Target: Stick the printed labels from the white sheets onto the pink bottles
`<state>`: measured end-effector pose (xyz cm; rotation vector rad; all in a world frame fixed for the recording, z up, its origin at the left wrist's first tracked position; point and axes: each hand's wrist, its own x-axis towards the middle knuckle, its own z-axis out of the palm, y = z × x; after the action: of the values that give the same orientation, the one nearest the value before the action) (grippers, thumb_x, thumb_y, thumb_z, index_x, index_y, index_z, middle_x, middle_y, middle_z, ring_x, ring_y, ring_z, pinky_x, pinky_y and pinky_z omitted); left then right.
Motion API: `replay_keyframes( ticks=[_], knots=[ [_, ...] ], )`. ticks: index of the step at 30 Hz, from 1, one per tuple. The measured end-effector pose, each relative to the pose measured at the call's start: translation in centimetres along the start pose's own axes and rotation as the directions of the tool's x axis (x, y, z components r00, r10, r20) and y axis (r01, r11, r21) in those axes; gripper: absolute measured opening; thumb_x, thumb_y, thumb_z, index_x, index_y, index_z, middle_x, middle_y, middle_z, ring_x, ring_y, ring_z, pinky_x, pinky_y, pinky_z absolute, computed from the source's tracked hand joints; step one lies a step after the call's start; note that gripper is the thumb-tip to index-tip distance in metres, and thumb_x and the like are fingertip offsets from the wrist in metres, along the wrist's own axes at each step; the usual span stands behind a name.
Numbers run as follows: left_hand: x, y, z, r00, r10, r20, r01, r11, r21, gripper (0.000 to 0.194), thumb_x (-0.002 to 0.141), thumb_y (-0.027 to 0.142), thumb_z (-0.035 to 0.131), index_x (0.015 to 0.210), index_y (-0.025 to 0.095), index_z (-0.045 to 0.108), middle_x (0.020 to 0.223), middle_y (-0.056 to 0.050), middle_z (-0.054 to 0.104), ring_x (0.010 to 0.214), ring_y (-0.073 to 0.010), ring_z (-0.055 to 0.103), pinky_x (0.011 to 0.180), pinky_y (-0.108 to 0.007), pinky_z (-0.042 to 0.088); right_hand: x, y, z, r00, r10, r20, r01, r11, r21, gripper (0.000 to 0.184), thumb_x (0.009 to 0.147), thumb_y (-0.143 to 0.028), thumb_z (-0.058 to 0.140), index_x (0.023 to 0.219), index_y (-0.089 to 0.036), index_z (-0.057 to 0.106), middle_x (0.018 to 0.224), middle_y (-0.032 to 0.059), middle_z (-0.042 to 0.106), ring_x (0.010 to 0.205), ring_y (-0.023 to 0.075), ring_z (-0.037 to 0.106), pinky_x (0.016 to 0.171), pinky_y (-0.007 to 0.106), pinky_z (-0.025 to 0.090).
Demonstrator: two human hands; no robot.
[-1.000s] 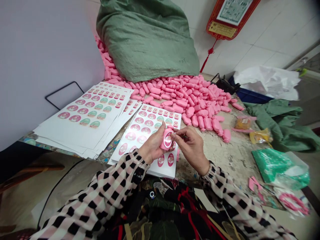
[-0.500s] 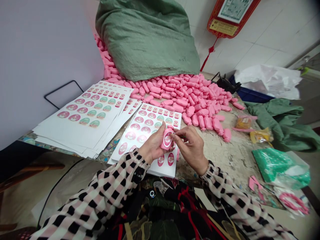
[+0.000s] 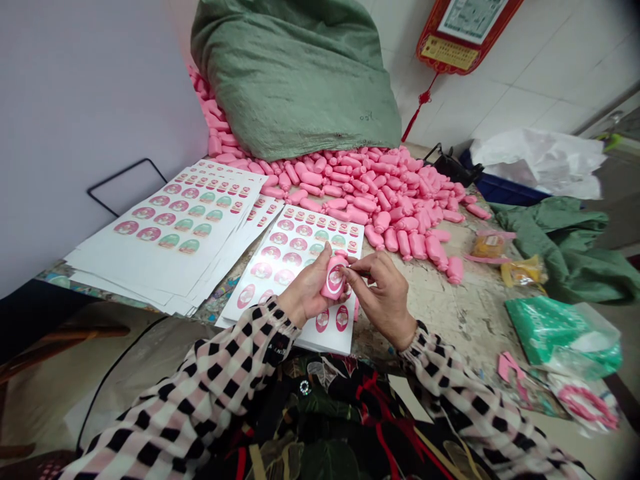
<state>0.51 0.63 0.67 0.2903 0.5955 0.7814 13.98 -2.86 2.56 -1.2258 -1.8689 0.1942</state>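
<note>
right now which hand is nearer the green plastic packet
Your right. The right hand is at the pink bottle, with the green plastic packet off to its right; the left hand holds the bottle from its left side, farther from the packet.

Tiled white wall (image 3: 500,87), worn worktable (image 3: 440,313)

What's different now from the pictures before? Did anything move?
Nothing has clearly moved, been grabbed or been let go; the view just shifts a tiny bit. The left hand still holds the pink bottle, with the right hand at its label. The bottle heap, sticker sheets and green sack stayed put.
</note>
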Motion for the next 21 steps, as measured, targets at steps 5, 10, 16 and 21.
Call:
replay_keyframes(
  ticks=[5,10,16,21],
  knots=[
    [-0.04,0.03,0.05,1.000,0.005,0.012,-0.005,1.000,0.006,0.043,0.084,0.059,0.043,0.083,0.018,0.058,0.063,0.001,0.057,0.046,-0.0101,0.052,0.040,-0.022,0.042,-0.06,0.05,0.00,1.000,0.002,-0.003,-0.002,1.000,-0.016,0.006,0.084,-0.029,0.060,0.082,-0.023,0.060,0.081,0.0032,0.060,0.077,0.0166,0.057,0.066,0.032,0.045],
    [0.00,-0.03,0.07,1.000,0.010,0.016,-0.010,1.000,0.022,0.044,0.085,0.058,0.041,0.083,0.017,0.058,0.063,0.001,0.057,0.046,-0.0098,0.052,0.040,-0.021,0.042,-0.16,0.12,0.03,1.000,0.013,-0.002,-0.013,1.000,-0.014,0.006,0.083,-0.029,0.060,0.082,-0.023,0.061,0.082,0.0033,0.060,0.079,0.0173,0.058,0.067,0.032,0.046],
    [-0.19,-0.01,0.43,1.000,0.024,0.001,-0.024,0.999,0.045,0.043,0.088,0.054,0.037,0.083,0.017,0.058,0.061,0.000,0.056,0.044,-0.0099,0.051,0.039,-0.021,0.042,-0.17,0.11,-0.09,1.000,0.020,0.001,-0.020,1.000,-0.003,0.006,0.083,-0.029,0.060,0.081,-0.023,0.060,0.081,0.0035,0.059,0.082,0.0179,0.060,0.067,0.032,0.046],
    [-0.48,0.05,0.74,0.999,0.050,-0.006,-0.050,0.997,0.060,0.046,0.089,0.054,0.033,0.080,0.017,0.058,0.058,-0.001,0.056,0.042,-0.0100,0.050,0.037,-0.021,0.042,-0.24,0.11,-0.07,0.999,0.041,0.001,-0.041,0.999,0.009,0.006,0.083,-0.028,0.061,0.081,-0.023,0.060,0.081,0.0031,0.060,0.083,0.0178,0.060,0.068,0.031,0.046]
  ],
)
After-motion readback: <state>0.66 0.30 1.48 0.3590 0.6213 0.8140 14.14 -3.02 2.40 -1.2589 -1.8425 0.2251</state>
